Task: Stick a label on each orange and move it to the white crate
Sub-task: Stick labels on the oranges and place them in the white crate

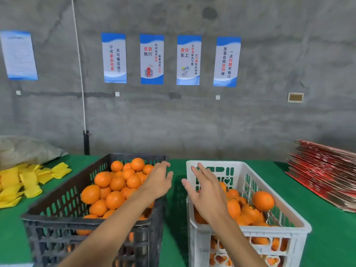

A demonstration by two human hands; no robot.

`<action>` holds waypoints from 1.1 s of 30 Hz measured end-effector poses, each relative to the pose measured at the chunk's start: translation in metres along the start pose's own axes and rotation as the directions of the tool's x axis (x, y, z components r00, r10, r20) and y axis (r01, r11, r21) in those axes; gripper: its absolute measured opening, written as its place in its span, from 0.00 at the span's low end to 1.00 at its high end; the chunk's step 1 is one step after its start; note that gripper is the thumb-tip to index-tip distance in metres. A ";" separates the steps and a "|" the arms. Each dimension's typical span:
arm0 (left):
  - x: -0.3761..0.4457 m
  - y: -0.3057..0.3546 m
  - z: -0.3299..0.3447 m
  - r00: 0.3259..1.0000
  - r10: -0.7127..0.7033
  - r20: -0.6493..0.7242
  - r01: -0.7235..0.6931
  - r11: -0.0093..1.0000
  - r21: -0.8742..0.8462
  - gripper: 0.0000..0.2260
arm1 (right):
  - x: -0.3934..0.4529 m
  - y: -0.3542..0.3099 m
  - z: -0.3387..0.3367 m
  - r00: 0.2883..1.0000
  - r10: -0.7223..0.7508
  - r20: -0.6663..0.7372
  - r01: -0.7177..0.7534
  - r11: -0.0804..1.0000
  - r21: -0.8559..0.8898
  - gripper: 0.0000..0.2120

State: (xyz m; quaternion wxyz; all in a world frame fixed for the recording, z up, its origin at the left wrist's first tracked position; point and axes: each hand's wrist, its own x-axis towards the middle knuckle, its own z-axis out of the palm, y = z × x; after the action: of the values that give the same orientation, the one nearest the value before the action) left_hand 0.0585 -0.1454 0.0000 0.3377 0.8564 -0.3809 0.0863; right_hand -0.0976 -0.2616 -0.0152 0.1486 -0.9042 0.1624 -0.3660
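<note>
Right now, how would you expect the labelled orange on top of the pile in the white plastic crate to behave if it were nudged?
The labelled orange is round and lies loose on the heap, so it would probably roll. Its skin looks smooth and shiny, perhaps slightly slippery. The white plastic crate has high walls that should contain it.

Black crate (57, 209): moulded plastic lattice, matt, dull. White crate (269, 199): same slotted plastic, slightly glossy. Oranges (113, 199): pebbled peel with a soft sheen; one in the white crate carries a glossy dark label (252, 207). Table cover (317, 237): green cloth, matt. Yellow sleeves (30, 182): foam-like netting. Red stack (325, 174): shiny printed card. Wall (192, 116): rough bare concrete. Posters (187, 60): smooth glossy sheets.
</note>
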 end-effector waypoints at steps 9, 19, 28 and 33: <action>0.058 -0.110 -0.004 0.862 -0.368 0.348 0.127 0.823 0.554 0.34 | 0.037 -0.046 0.097 0.984 -0.034 0.175 -0.017 0.960 0.281 0.30; 0.090 -0.154 0.003 0.911 -0.376 0.171 0.087 0.579 0.811 0.22 | 0.043 -0.041 0.117 0.978 0.052 0.201 -0.118 0.935 0.333 0.26; -0.012 -0.036 -0.058 0.980 0.135 -0.147 -0.098 0.967 0.234 0.28 | 0.003 -0.050 0.061 0.999 -0.042 0.020 0.028 0.883 0.468 0.24; -0.117 -0.009 -0.041 0.909 0.287 -0.302 -0.299 0.954 0.008 0.27 | -0.056 -0.060 0.041 0.998 -0.017 -0.061 0.054 0.731 0.680 0.23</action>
State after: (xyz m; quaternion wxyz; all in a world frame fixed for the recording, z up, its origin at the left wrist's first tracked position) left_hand -0.0117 -0.0454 -0.0210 0.3914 0.7597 -0.4510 0.2575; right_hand -0.0958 -0.1782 -0.0543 0.4583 -0.7802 0.0036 -0.4257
